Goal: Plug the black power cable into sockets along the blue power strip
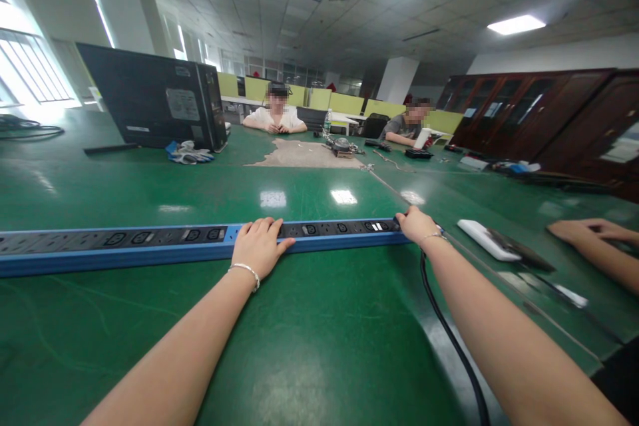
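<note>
A long blue power strip (329, 246) with black sockets lies across the green table, running out of view on the left. My left hand (258, 245) is laid over its middle, fingers across the top and thumb along the near side. At the strip's right end, my right hand (415, 223) is closed, its fingertips on the dark end part. From beneath my right wrist a thick black cord (444, 319) curves down over the table towards me. My right palm and part of the strip's end are hidden.
A black computer case (150, 96) stands at the back left, with work gloves (190, 153) before it. Right of the strip lie a white block-shaped thing (486, 239) and a co-worker's hands (574, 229). Two people sit across the green table (309, 346). Brown sheet (299, 154) lies farther back.
</note>
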`<state>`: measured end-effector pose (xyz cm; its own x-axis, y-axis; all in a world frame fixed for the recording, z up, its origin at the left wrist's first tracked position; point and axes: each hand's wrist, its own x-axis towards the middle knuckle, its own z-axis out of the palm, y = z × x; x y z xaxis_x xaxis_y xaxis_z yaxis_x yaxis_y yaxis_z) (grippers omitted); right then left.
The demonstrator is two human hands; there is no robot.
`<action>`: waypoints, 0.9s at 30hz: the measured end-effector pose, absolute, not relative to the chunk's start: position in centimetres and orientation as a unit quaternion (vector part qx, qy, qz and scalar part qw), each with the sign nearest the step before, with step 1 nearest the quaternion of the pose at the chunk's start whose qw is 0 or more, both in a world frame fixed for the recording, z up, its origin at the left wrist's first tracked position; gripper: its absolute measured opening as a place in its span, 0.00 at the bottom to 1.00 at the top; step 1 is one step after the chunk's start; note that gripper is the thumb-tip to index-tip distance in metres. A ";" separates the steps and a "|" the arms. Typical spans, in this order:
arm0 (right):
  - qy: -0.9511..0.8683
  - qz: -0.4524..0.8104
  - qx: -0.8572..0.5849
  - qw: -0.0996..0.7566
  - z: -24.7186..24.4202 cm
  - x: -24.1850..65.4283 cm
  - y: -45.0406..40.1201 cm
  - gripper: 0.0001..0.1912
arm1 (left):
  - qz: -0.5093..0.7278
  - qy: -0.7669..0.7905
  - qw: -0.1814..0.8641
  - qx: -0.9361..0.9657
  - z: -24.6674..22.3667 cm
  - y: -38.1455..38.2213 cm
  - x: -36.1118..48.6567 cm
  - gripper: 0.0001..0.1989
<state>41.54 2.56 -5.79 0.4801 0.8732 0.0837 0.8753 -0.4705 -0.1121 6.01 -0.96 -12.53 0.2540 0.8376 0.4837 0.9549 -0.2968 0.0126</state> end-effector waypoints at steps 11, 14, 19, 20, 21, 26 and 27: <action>-0.512 -0.002 -0.855 0.080 -6.0 42.5 3.0 0.22 | -0.206 -0.580 0.133 -0.777 -12.4 -1.0 6.0 0.27; -0.513 0.003 -0.853 0.095 -6.2 43.2 2.8 0.21 | -0.207 -0.578 0.139 -0.777 -12.5 -1.0 6.0 0.28; -0.513 0.008 -0.852 0.103 -6.1 44.0 2.2 0.19 | -0.207 -0.577 0.136 -0.778 -12.5 -1.0 6.0 0.28; -0.515 0.009 -0.851 0.103 -6.1 44.1 2.2 0.19 | -0.208 -0.577 0.134 -0.778 -12.4 -1.0 6.0 0.28; -0.517 0.009 -0.850 0.104 -6.1 44.1 2.2 0.19 | -0.208 -0.578 0.133 -0.778 -12.4 -1.0 6.1 0.28; -0.530 0.003 -0.842 0.100 -6.1 44.0 2.7 0.19 | -0.206 -0.579 0.131 -0.778 -12.4 -1.0 6.1 0.27; -0.532 0.002 -0.841 0.098 -6.1 43.9 2.8 0.19 | -0.206 -0.579 0.132 -0.778 -12.4 -1.0 6.1 0.27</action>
<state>43.92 2.81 -6.12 0.4342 0.8951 0.1013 0.8944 -0.4150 -0.1668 6.07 -1.01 -12.37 0.2453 0.8461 0.4732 0.9548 -0.2953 0.0330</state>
